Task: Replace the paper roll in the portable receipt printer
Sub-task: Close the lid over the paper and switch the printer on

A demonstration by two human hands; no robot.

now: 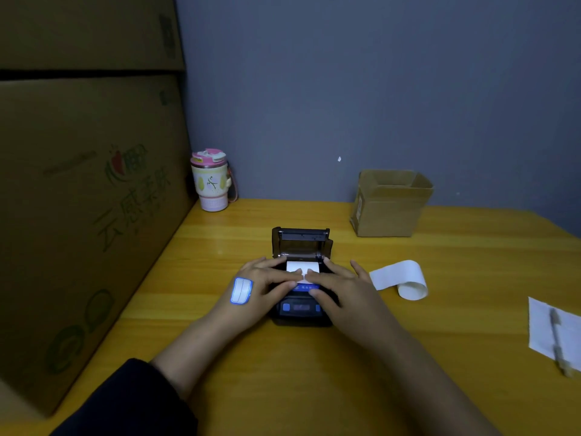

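Beneath both hands, one black receipt printer (300, 308), lying flat with its long axis running straight away from the body: button panel at the near end by the wrists, lid (301, 238) swung up and open at the far end, beyond the fingertips. In the open bay, between the two sets of fingertips, one white paper roll (298, 265), set crosswise to the printer, leading edge drawn toward the body.

Left hand (261, 284), with a blue-edged sticker (241, 290) on its back, laid over the printer's left side, fingers nearly straight, tips pressing on the paper, nothing clenched. Right hand (341, 289) mirrored on the right side, fingers spread and loose, thumb tip on the same paper edge, almost touching the left thumb.

Just right of the right hand, apart from it, one loose curled paper strip (402, 280). Farther right, one white sheet (540, 325) with one pen (558, 344) lying on it. Beyond the right hand, near the wall, one small open carton (391, 209). Beyond the left hand, one pink-lidded tumbler (212, 180); left of it, two large cartons (88, 199), stacked.

Underneath everything, a yellow wooden table (298, 388); behind, a plain grey-blue wall (345, 89), dimly lit.
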